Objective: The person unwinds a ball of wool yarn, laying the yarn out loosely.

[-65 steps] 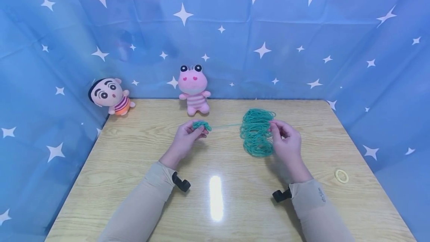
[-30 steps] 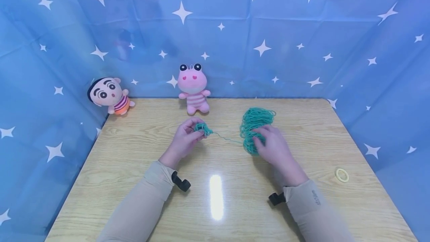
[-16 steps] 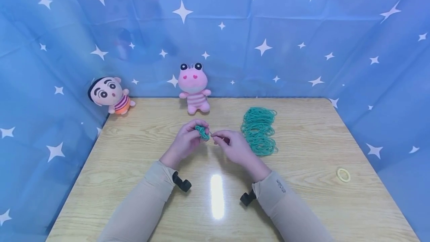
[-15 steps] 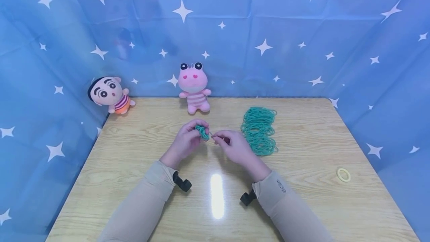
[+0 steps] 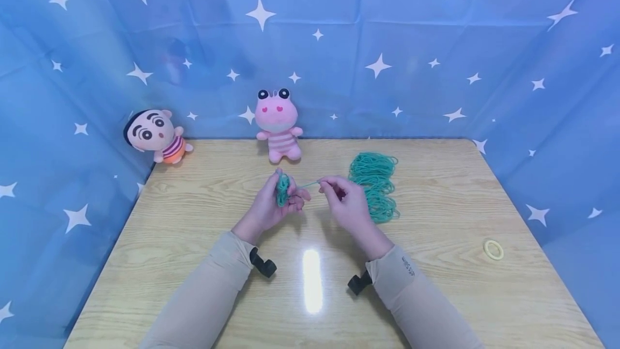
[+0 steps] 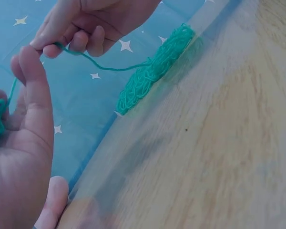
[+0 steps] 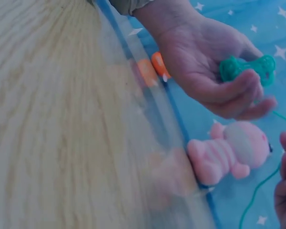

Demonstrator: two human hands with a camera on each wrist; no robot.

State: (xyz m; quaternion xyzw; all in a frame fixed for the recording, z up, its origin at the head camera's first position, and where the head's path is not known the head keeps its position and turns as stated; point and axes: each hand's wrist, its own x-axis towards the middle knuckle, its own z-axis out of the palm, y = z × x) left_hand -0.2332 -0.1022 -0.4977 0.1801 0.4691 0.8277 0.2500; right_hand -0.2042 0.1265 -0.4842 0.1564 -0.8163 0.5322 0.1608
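A small wound bundle of green yarn (image 5: 282,190) sits in my left hand (image 5: 261,209), held at the thumb side while the other fingers reach out to the right. My right hand (image 5: 352,206) pinches a green strand (image 5: 310,184) that runs taut to the left hand. Flat on the table behind the right hand lies a looped green skein (image 5: 373,168), partly covered by that hand. In the left wrist view, slack yarn (image 6: 105,68) runs from the right fingers to the skein. The right wrist view shows the bundle (image 7: 248,67) against the left palm.
A pink striped plush toy (image 5: 278,125) stands at the table's back edge, with a black-haired plush doll (image 5: 157,136) at the back left corner. A pale yellow ring (image 5: 493,250) lies on the wooden table (image 5: 445,306) at right. Starry blue cloth (image 5: 339,53) hangs behind.
My right hand has come left from the skein, close to the left hand, then drawn slightly back with the strand. My left hand has turned, standing the bundle more upright and spreading its fingers.
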